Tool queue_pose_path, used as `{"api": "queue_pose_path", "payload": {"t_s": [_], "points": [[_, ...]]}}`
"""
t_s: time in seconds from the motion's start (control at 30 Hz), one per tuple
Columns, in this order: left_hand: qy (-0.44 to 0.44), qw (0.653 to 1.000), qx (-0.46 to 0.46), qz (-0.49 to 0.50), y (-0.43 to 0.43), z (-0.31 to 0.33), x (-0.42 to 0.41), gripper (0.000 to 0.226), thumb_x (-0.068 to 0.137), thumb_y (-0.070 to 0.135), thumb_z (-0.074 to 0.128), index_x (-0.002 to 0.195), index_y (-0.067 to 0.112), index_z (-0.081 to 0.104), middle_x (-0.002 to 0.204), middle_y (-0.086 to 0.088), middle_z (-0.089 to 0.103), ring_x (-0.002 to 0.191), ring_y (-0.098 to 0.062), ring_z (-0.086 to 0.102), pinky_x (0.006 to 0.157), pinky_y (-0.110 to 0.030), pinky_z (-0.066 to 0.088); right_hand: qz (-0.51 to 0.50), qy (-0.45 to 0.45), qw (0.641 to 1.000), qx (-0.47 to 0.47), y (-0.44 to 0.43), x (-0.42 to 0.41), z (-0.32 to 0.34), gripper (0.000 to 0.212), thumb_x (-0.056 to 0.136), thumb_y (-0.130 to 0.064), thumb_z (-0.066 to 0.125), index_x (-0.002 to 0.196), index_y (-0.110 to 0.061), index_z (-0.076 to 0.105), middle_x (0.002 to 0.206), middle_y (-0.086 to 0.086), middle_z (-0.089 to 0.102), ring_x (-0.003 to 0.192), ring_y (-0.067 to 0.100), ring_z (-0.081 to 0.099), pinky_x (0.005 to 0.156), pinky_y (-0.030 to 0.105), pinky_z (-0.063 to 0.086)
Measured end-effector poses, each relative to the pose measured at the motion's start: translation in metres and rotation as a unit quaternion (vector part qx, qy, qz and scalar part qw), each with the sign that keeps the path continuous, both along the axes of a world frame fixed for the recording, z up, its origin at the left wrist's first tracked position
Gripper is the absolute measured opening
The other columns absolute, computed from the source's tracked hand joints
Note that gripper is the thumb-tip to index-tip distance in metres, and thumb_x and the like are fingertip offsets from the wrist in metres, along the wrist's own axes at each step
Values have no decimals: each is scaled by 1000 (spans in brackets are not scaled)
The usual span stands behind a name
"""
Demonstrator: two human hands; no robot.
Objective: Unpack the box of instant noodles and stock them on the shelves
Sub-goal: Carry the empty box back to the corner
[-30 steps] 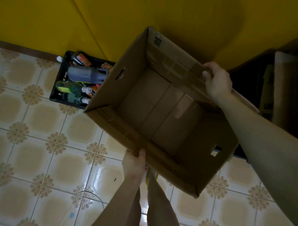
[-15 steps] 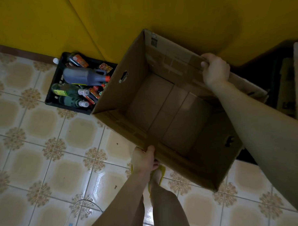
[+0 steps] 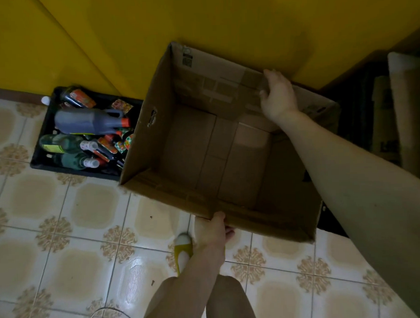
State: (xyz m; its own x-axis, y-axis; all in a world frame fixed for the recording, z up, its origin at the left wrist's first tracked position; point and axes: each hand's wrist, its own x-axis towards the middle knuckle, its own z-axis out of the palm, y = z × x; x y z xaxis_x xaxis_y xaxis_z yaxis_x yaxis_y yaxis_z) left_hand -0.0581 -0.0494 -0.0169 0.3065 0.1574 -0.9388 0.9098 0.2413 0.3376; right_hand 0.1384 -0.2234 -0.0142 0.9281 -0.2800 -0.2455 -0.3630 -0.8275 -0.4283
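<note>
You hold the empty brown cardboard box (image 3: pixel 144 142), open side up, between both hands over the cream patterned tiled floor (image 3: pixel 91 210) and close against the yellow wall (image 3: pixel 223 22). Nothing lies inside it; only its taped bottom flaps show. Your left hand (image 3: pixel 212 232) pinches the near rim, with the thumb on the inner face and the fingers (image 3: pixel 229 233) curled under the outside. Your right hand (image 3: pixel 278 97) grips the far rim towards its right end, with the thumb inside and the fingers folded over the edge. Just left of the box, a black plastic crate (image 3: pixel 37 162) sits on the floor by the wall, full of bottles lying on their sides. The box's left wall hides its right end. A yellow-and-white shoe (image 3: pixel 183 247) shows on the tiles beside your left wrist.
</note>
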Motion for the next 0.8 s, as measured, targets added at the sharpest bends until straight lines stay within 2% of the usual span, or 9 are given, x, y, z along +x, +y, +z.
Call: {"api": "queue_pose_path", "payload": {"t_s": [0.1, 0.27, 0.37, 0.47, 0.63, 0.8], "points": [[-3, 1000, 13, -11, 1, -1, -1, 11, 91, 6, 49, 101, 2, 52, 76, -13, 63, 65, -21, 63, 58, -27, 54, 1, -5, 1000, 10, -2, -3, 0, 50, 99, -8, 37, 146, -13, 24, 156, 6, 19, 145, 21, 12, 119, 35, 15], [-5, 1000, -1, -15, 5, 11, -7, 7, 92, 4, 49, 87, 5, 53, 70, -11, 64, 55, -16, 65, 54, -26, 56, 4, -17, 1000, 26, -1, -5, 4, 49, 99, -4, 32, 147, -12, 24, 157, 5, 17, 146, 19, 9, 118, 31, 11], [16, 999, -33, 6, -1, 15, -9, 12, 92, 3, 48, 82, 6, 54, 72, -12, 65, 65, -21, 65, 57, -28, 56, 2, -16, 999, 43, 3, -10, 7, 49, 98, -2, 32, 146, -11, 25, 156, 5, 18, 146, 18, 10, 117, 29, 11], [25, 998, -54, 15, -12, 6, 0, 9, 92, 4, 48, 85, 3, 53, 73, -14, 64, 69, -24, 64, 60, -29, 55, -6, -4, 998, 55, 5, -23, 4, 48, 99, -5, 32, 146, -11, 25, 156, 5, 19, 145, 18, 11, 117, 28, 12], [3, 998, -59, -3, -20, -15, 19, 14, 93, 7, 46, 80, 8, 51, 73, -13, 63, 69, -23, 63, 67, -32, 53, -68, 12, 995, 65, -4, -52, -8, 52, 98, -12, 41, 146, -14, 23, 155, 3, 23, 144, 19, 18, 117, 32, 18], [5, 998, -58, -16, -22, -25, 20, 15, 94, 12, 47, 80, 9, 51, 73, -11, 63, 58, -17, 64, 55, -25, 54, -166, -30, 981, 94, -12, -92, -5, 52, 96, -15, 45, 145, -17, 27, 151, 3, 31, 141, 19, 26, 113, 32, 25]]}}
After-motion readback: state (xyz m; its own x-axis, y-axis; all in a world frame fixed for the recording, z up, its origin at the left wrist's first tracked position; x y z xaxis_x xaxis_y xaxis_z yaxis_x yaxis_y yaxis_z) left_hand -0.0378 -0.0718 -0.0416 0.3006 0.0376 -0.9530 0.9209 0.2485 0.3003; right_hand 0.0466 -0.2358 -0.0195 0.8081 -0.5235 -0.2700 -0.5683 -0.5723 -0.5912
